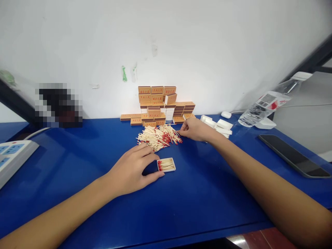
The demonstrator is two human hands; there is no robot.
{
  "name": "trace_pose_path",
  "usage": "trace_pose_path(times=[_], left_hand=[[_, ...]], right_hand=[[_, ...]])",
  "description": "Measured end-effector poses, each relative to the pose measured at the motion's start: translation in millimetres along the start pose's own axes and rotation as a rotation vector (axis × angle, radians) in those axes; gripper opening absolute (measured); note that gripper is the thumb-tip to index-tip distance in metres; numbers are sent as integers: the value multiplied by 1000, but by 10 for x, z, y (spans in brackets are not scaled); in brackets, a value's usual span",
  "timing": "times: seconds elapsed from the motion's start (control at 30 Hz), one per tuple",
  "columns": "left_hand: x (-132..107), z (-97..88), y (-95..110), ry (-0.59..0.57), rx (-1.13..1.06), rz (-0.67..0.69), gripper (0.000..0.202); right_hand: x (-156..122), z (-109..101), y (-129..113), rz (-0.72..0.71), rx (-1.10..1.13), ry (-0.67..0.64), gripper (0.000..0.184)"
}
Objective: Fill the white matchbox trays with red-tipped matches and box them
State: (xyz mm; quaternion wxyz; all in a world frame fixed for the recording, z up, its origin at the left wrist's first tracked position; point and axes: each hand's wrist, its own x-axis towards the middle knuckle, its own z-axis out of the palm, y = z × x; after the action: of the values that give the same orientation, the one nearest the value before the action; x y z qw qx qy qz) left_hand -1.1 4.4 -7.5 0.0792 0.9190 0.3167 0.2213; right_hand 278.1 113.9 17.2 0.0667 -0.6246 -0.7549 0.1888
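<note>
A small white matchbox tray [174, 168] lies on the blue table, with red-headed matches laid lengthwise in it. My left hand [135, 167] steadies the tray's left end, thumb on the near side and index finger on the far side. Behind the tray spreads a heap of loose matches [158, 137], their red heads pointing various ways. At the heap's right edge my right hand [193, 129] is closed in a pinch. Whatever is between its fingertips is too small to make out.
Orange matchboxes [151, 98] are stacked against the wall behind the heap. White empty trays [220, 127] lie beyond my right hand. Farther right are a leaning plastic bottle [269, 102] and a phone [294, 155]. A power strip [17, 157] sits at the left edge.
</note>
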Motion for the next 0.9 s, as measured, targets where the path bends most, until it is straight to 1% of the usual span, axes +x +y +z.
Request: trace_pose_path(times=[0.07, 0.13, 0.23, 0.33, 0.4, 0.53, 0.6, 0.73, 0.9], left_hand=[[-1, 2, 3, -2, 4, 0, 28], [-3, 2, 6, -3, 5, 3, 28], [-3, 0, 6, -4, 2, 6, 28], [-3, -1, 5, -1, 2, 2, 28], [-5, -1, 5, 1, 5, 2, 28], [-11, -4, 5, -5, 11, 9, 28], [-11, -6, 2, -8, 7, 9, 29], [-5, -7, -3, -7, 10, 8, 29], [-7, -2, -6, 15, 31, 27, 28]], right_hand=[[10, 7, 29, -44, 5, -40, 43], [6, 0, 54, -82, 18, -89, 48], [-27, -31, 77, -120, 49, -143, 49], [-68, -61, 92, -146, 83, -156, 48], [-92, -71, 105, -149, 106, -135, 44], [-142, -76, 123, -125, 173, -34, 16], [-172, -76, 115, -110, 226, 11, 9], [-233, -73, 62, -128, 369, 51, 4], [-384, -3, -125, -253, 556, 46, 19]])
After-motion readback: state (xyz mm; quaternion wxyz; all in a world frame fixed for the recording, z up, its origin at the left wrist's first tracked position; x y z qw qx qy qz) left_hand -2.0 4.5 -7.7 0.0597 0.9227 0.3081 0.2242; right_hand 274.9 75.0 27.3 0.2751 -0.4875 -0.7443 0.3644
